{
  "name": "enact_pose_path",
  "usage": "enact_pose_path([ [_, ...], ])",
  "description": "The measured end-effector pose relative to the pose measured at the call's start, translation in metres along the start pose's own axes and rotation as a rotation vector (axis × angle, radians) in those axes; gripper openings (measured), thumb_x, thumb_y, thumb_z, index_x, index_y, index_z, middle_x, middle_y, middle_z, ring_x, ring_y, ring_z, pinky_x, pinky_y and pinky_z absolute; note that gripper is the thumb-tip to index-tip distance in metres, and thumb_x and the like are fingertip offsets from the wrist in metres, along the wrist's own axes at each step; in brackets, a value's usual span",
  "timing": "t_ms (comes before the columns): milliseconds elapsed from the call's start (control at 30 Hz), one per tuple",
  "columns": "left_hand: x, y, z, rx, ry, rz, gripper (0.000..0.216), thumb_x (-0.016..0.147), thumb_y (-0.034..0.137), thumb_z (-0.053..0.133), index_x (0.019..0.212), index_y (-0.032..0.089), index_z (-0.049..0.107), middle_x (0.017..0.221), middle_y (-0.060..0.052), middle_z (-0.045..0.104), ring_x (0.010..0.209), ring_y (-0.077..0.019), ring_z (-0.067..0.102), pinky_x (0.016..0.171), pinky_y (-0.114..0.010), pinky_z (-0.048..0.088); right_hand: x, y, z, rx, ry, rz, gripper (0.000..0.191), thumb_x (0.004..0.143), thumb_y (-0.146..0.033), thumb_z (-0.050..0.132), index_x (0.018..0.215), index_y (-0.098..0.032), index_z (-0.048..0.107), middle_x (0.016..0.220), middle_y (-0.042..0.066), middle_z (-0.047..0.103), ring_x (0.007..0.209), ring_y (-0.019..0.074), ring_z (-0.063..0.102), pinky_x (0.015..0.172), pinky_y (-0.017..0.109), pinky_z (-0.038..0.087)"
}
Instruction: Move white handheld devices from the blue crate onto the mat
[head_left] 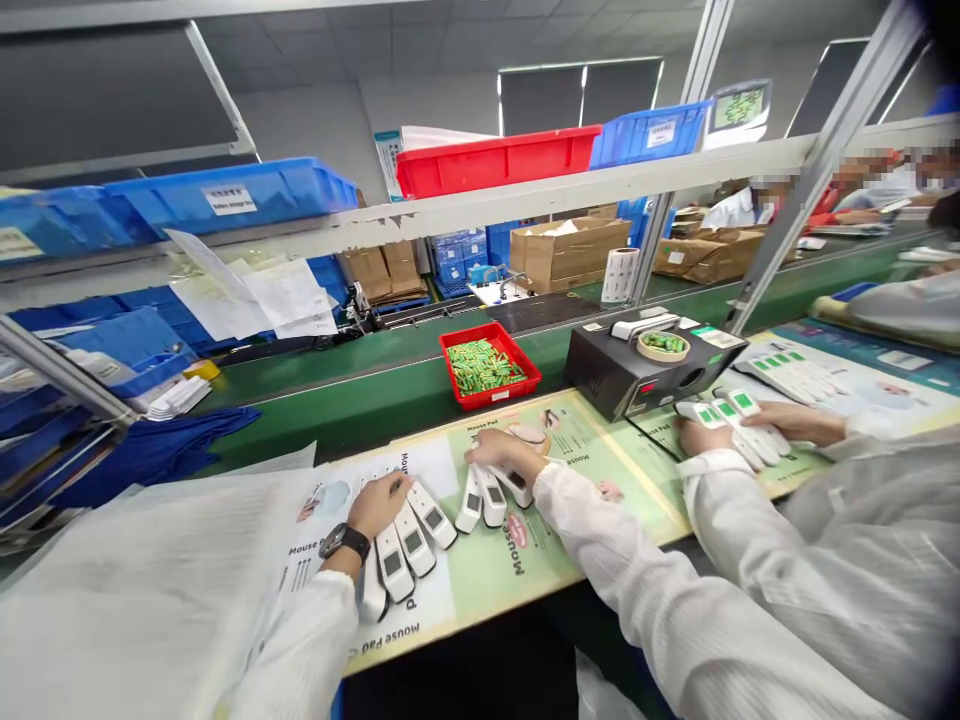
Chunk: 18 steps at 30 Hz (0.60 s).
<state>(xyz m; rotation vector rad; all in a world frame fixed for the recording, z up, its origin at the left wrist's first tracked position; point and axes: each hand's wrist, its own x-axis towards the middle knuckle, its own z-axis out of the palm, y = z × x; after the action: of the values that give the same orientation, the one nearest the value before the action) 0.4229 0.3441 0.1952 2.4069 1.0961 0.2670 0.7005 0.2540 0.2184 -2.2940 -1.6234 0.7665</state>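
My left hand rests with curled fingers on the top of a row of white handheld devices with small grey screens, lying side by side on a mouse pad sheet. My right hand is closed over the tops of a second group of the same white devices. A watch is on my left wrist. Both sleeves are white.
A red tray of green batteries stands beyond the pad on the green belt. A black box with a tape roll stands at right. A co-worker's hands handle white devices with green screens. White sheets lie at left.
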Motion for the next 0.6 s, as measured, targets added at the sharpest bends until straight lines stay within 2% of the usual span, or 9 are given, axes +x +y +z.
enact_pose_path([
  [133, 0.009, 0.009, 0.012, 0.164, 0.205, 0.036, 0.030, 0.094, 0.046, 0.049, 0.098, 0.023, 0.068, 0.109, -0.009, 0.066, 0.106, -0.0275, 0.060, 0.096, -0.040, 0.045, 0.000, 0.006, 0.006, 0.007, 0.048, -0.027, 0.052, 0.086, -0.057, 0.062, 0.117, -0.017, 0.073, 0.122, 0.016, 0.073, 0.108, 0.0317, 0.070, 0.085, 0.033, 0.052],
  [300, 0.014, 0.032, 0.012, 0.231, 0.284, 0.119, 0.034, 0.098, 0.038, 0.043, 0.105, 0.020, 0.070, 0.114, -0.012, 0.067, 0.113, -0.0293, 0.058, 0.104, -0.046, 0.044, -0.006, 0.009, 0.012, 0.028, 0.168, 0.024, 0.062, 0.091, -0.067, 0.055, 0.130, -0.019, 0.064, 0.125, 0.015, 0.071, 0.114, 0.0313, 0.068, 0.091, 0.036, 0.051],
  [367, 0.012, 0.047, 0.013, 0.235, 0.244, 0.209, 0.036, 0.099, 0.040, 0.043, 0.112, 0.024, 0.071, 0.122, -0.009, 0.068, 0.118, -0.0268, 0.058, 0.107, -0.044, 0.044, -0.009, 0.009, 0.014, 0.035, 0.212, 0.068, 0.059, 0.092, -0.065, 0.054, 0.127, -0.018, 0.064, 0.122, 0.017, 0.072, 0.114, 0.0330, 0.068, 0.091, 0.039, 0.051],
  [467, 0.006, 0.072, 0.020, 0.266, 0.060, 0.377, 0.041, 0.101, 0.045, 0.042, 0.130, 0.031, 0.067, 0.147, -0.004, 0.059, 0.138, -0.0263, 0.050, 0.117, -0.046, 0.040, -0.011, 0.006, 0.017, 0.059, 0.280, 0.139, 0.058, 0.093, -0.061, 0.054, 0.127, -0.015, 0.062, 0.122, 0.021, 0.070, 0.118, 0.0372, 0.065, 0.094, 0.044, 0.050],
  [533, 0.000, 0.087, 0.029, 0.296, -0.051, 0.405, 0.049, 0.103, 0.045, 0.036, 0.141, 0.027, 0.061, 0.159, -0.006, 0.049, 0.145, -0.0271, 0.045, 0.122, -0.048, 0.036, -0.010, 0.004, 0.017, 0.093, 0.320, 0.185, 0.063, 0.094, -0.061, 0.053, 0.132, -0.011, 0.058, 0.124, 0.025, 0.068, 0.121, 0.0398, 0.063, 0.097, 0.047, 0.048],
  [600, -0.008, 0.099, 0.038, 0.323, -0.086, 0.365, 0.054, 0.104, 0.044, 0.029, 0.146, 0.021, 0.056, 0.160, -0.011, 0.045, 0.144, -0.0271, 0.047, 0.124, -0.048, 0.033, -0.008, 0.003, 0.016, 0.147, 0.343, 0.230, 0.070, 0.094, -0.065, 0.049, 0.135, -0.008, 0.055, 0.125, 0.028, 0.067, 0.121, 0.0420, 0.062, 0.098, 0.050, 0.048],
])
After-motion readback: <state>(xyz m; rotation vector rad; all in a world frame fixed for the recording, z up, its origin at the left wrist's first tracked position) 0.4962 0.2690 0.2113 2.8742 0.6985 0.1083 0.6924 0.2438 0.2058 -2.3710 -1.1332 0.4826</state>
